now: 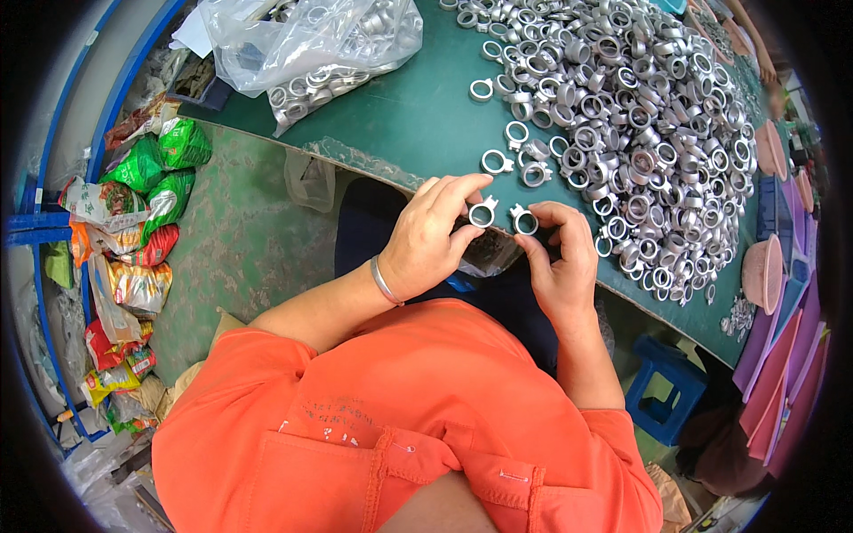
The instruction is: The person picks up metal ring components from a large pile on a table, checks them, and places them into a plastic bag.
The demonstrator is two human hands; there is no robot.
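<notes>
My left hand [433,233] pinches a silver metal ring clamp [482,214] with a small lug, held just over the table's near edge. In my right hand [565,259], thumb and forefinger grip a second metal ring clamp [525,222] of the same kind. The two rings are close together but apart, their lugs pointing away from me. Beyond them a few loose ring clamps [496,161] lie on the green table [391,124]. A large heap of such ring clamps [640,151] covers the table to the right.
A clear plastic bag [311,44] of ring clamps lies at the table's far left. Pink baskets [762,274] stand along the right edge. A blue stool [665,388] is below the table at right. Colourful filled bags [142,204] pile up on the left. Part of another person's arm [755,40] shows at far right.
</notes>
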